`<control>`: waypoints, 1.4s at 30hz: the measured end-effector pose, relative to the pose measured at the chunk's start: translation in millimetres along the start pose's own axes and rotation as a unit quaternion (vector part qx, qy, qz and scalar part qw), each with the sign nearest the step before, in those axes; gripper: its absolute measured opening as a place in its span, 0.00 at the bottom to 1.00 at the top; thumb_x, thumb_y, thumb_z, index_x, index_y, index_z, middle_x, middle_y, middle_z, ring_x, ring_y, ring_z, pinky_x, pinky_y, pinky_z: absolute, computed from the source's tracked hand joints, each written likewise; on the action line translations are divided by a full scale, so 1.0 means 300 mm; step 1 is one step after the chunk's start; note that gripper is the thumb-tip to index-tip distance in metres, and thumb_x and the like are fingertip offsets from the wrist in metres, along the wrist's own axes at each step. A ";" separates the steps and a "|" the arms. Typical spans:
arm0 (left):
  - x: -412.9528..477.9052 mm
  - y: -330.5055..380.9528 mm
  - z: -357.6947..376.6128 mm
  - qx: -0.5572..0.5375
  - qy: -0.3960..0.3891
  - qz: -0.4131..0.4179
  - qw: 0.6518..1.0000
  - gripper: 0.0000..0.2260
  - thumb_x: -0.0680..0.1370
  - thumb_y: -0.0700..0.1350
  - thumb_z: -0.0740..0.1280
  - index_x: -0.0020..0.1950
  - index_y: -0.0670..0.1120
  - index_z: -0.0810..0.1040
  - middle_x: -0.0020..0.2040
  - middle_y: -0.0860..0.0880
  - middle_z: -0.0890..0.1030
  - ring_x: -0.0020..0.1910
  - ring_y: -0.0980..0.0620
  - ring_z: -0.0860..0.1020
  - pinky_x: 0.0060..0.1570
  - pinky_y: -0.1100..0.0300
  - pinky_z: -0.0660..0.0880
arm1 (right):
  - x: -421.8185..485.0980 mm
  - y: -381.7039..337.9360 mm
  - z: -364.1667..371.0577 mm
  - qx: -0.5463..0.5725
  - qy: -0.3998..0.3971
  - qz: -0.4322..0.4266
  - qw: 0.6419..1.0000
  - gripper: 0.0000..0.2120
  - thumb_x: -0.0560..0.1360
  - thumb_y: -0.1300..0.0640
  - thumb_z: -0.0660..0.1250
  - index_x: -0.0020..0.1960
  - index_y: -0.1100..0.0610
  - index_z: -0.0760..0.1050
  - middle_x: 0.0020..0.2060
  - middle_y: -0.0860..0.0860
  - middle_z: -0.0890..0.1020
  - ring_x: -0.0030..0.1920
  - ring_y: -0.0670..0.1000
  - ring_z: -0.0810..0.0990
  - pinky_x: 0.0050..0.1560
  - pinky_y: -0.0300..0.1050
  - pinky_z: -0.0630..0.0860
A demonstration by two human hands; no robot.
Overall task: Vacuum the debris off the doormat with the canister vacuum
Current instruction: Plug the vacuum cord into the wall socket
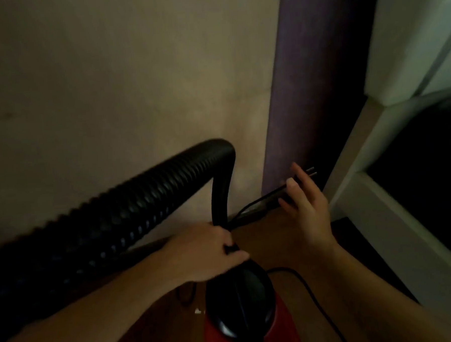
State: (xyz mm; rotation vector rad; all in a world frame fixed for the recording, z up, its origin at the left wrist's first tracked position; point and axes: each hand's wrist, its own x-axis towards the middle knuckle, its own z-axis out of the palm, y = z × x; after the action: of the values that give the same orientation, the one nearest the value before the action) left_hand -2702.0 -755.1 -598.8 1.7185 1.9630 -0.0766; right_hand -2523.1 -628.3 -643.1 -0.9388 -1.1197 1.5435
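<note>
Left hand [210, 247] curled round the hose [117, 215] neck atop the red canister vacuum [242, 308], bottom centre. Right hand [303, 208], fingers loosely extended, pinches the power plug [275, 191]; its long axis slants, prongs pointing up-right toward the purple panel [306, 88].

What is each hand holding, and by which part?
The right hand pinches the power plug by its body, prongs free. The left hand grips the black hose at its lower end, just above the canister.
</note>
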 end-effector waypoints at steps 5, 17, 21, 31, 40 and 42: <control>-0.065 0.213 -0.185 -0.114 0.084 0.180 0.974 0.27 0.82 0.63 0.61 0.80 0.65 0.59 0.71 0.66 0.67 0.67 0.69 0.67 0.66 0.67 0.69 | -0.040 -0.328 -0.004 0.059 0.030 -0.048 0.997 0.28 0.68 0.40 0.74 0.67 0.39 0.75 0.69 0.41 0.78 0.65 0.50 0.81 0.67 0.57 0.76; -0.114 0.209 -0.579 0.030 0.380 0.235 0.894 0.24 0.82 0.55 0.59 0.77 0.49 0.69 0.72 0.50 0.72 0.70 0.54 0.69 0.70 0.60 0.65 | 0.065 -0.946 -0.047 0.035 0.085 -0.225 0.970 0.13 0.84 0.67 0.59 0.49 0.52 0.76 0.52 0.48 0.84 0.28 0.46 0.81 0.39 0.44 0.82; -0.083 0.138 -0.621 0.123 0.408 0.224 0.877 0.22 0.82 0.54 0.59 0.73 0.48 0.75 0.69 0.47 0.77 0.66 0.47 0.75 0.67 0.52 0.71 | 0.103 -1.191 -0.083 0.070 0.078 -0.266 0.958 0.11 0.84 0.65 0.59 0.48 0.51 0.69 0.49 0.51 0.85 0.22 0.47 0.71 0.25 0.38 0.72; -0.020 0.149 -0.846 0.291 0.532 0.208 0.768 0.25 0.77 0.52 0.62 0.72 0.46 0.76 0.76 0.41 0.70 0.75 0.43 0.67 0.73 0.38 0.62 | 0.131 -1.172 0.002 -0.215 -0.042 -0.239 0.946 0.08 0.83 0.61 0.63 0.57 0.57 0.63 0.52 0.54 0.86 0.25 0.56 0.82 0.24 0.36 0.73; 0.013 0.082 -1.024 0.416 0.545 0.162 0.710 0.33 0.75 0.57 0.64 0.79 0.49 0.68 0.82 0.44 0.62 0.79 0.44 0.63 0.75 0.38 0.59 | 0.244 -1.029 0.105 -0.377 0.063 -0.348 0.856 0.07 0.81 0.54 0.69 0.57 0.52 0.82 0.43 0.45 0.81 0.42 0.45 0.80 0.45 0.37 0.74; 0.027 0.064 -1.029 0.426 0.560 0.164 0.691 0.34 0.75 0.59 0.64 0.80 0.49 0.67 0.82 0.45 0.61 0.80 0.44 0.63 0.75 0.40 0.59 | 0.279 -0.999 0.137 -0.394 0.082 -0.368 0.838 0.09 0.81 0.54 0.68 0.59 0.52 0.83 0.47 0.46 0.83 0.46 0.46 0.79 0.48 0.38 0.75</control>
State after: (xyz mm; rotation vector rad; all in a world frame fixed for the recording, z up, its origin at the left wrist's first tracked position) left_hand -2791.2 -628.3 -331.0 3.2805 2.5485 0.3356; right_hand -2502.3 -524.6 -347.6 -0.9500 -1.7653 0.3333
